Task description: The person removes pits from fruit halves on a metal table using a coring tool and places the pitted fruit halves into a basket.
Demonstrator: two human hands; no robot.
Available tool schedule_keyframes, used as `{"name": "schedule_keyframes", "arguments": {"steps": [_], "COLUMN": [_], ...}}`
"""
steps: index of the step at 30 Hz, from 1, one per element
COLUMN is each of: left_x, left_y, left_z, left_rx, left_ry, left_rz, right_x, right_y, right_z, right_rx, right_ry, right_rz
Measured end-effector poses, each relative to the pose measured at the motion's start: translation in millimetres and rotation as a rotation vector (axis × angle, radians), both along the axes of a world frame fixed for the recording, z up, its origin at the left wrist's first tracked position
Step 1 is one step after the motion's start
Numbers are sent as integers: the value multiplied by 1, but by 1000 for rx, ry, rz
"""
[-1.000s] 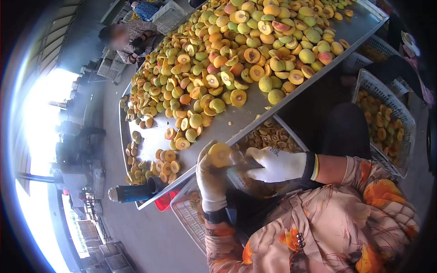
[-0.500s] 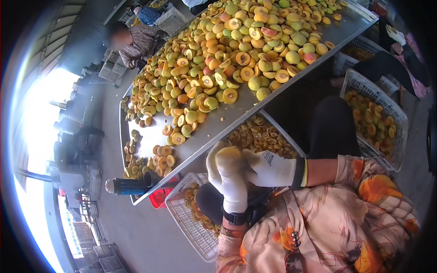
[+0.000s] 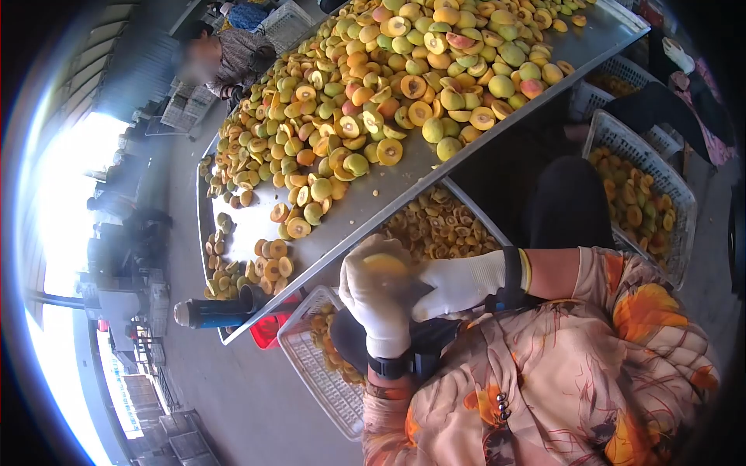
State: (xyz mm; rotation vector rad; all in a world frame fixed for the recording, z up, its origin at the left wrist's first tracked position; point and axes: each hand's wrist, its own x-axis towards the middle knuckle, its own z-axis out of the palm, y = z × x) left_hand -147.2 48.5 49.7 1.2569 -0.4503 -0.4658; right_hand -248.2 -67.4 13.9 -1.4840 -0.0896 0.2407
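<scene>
My left hand (image 3: 373, 299), in a white glove with a dark band at the wrist, is wrapped around a yellow peach piece (image 3: 386, 266). My right hand (image 3: 458, 287), also gloved in white, is closed and pressed up against that fruit; whatever its fingers hold is hidden, though a dark patch shows between the hands. Both hands are above my lap, just off the near edge of the metal table (image 3: 326, 250). Halved yellow peaches (image 3: 342, 147) lie heaped across the tabletop. Below the table edge, a bin holds many cut pieces (image 3: 447, 225).
White plastic crates of peach halves stand at my left (image 3: 350, 415) and right (image 3: 684, 186). A dark blue flask (image 3: 214, 313) and a red container (image 3: 268, 330) are by the table corner. Another person (image 3: 237, 58) is across the table; someone's sleeve and glove (image 3: 678, 58) appear at upper right.
Both hands have shifted slightly left in the view, still together around the peach piece. The view itself has moved a little. The person across the table has changed head position.
</scene>
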Motion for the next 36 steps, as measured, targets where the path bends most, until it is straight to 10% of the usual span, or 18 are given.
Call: {"name": "schedule_keyframes", "arguments": {"steps": [7,10,22,32,36], "left_x": [20,12,30,57,117], "left_y": [3,-1,1,49,155], "left_z": [-9,-7,-17,-20,-31], "left_rx": [197,22,93,-42,613], "left_ry": [-682,-140,-399,212,-262], "left_rz": [-55,-89,-272,183,343], "right_x": [11,5,-4,11,9], "right_y": [-6,-1,-18,-24,-36], "right_z": [-16,-8,25,6,-58], "right_rx": [-65,87,724,762,-849], "right_ry": [-186,-72,443,360,251], "right_rz": [8,9,280,408,183]}}
